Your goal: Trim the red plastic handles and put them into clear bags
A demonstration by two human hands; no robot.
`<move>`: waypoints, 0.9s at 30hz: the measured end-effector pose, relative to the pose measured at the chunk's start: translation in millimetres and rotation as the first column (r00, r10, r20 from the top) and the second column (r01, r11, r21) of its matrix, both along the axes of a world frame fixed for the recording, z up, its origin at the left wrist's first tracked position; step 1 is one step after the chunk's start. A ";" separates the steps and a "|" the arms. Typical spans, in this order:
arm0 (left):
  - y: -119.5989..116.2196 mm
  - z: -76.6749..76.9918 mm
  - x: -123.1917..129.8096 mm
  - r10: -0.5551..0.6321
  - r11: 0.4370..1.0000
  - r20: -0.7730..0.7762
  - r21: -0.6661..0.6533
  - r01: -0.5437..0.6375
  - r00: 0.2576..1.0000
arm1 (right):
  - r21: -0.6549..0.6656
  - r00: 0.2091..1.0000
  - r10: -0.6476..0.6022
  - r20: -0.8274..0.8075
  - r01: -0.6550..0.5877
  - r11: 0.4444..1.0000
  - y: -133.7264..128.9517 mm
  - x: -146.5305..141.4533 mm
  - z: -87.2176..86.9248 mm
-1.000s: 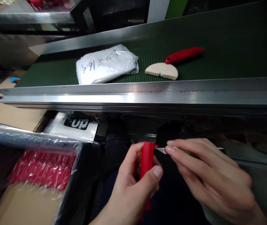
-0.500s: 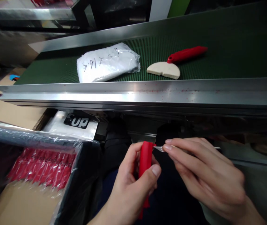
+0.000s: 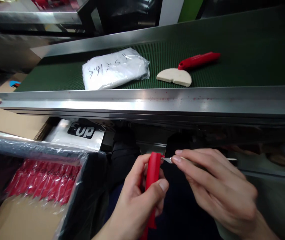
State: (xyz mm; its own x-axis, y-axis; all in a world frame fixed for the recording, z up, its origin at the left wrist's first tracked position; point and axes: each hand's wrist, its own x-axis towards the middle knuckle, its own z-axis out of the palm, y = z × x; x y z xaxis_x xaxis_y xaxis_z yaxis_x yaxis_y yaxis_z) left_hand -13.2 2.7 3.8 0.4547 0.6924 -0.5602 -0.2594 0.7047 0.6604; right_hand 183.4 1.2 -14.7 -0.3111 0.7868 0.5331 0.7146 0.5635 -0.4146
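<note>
Down low, nearest the camera, the left hand [image 3: 137, 203] is clenched around a red handle [image 3: 152, 180], thumb pressed across its front; the handle stands nearly upright, long axis running from the bottom edge of the view up toward the conveyor, its top end tipped slightly right. Right beside it, the right hand [image 3: 219, 193] pinches a thin metal blade [image 3: 167, 160] between its fingers [image 3: 182, 163], and the blade lies almost level, its tip pointing left and touching the top of the red handle. Both hands sit below the belt's front edge, over a dark lap. Off to the left, a box lined with clear plastic holds a stack of red handles [image 3: 42, 183]. Just beyond, a white sheet carries a black "up" label [image 3: 81, 131]. Then comes the steel rail [image 3: 142, 103], speckled with red flecks. On the green belt [image 3: 244, 50] behind it lies a white plastic bag [image 3: 114, 68] with handwriting, and to its right a pale half-round piece [image 3: 174, 76] with a second red handle [image 3: 198, 60] touching it, pointing right and slightly away.
</note>
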 end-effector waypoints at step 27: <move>-0.6 -2.7 -7.6 -0.059 0.992 0.562 -0.056 0.109 0.825 | -0.086 0.994 0.071 -0.082 -0.078 0.993 -7.9 -10.8 24.9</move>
State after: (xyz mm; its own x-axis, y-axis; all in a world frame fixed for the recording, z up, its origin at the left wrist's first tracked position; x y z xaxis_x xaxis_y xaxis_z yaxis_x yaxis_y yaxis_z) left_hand -20.8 2.1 1.1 0.7614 0.6002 -0.2450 -0.5035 0.7856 0.3598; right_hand 172.6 -6.7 10.2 -0.3301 0.8086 0.4870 0.6352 0.5719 -0.5191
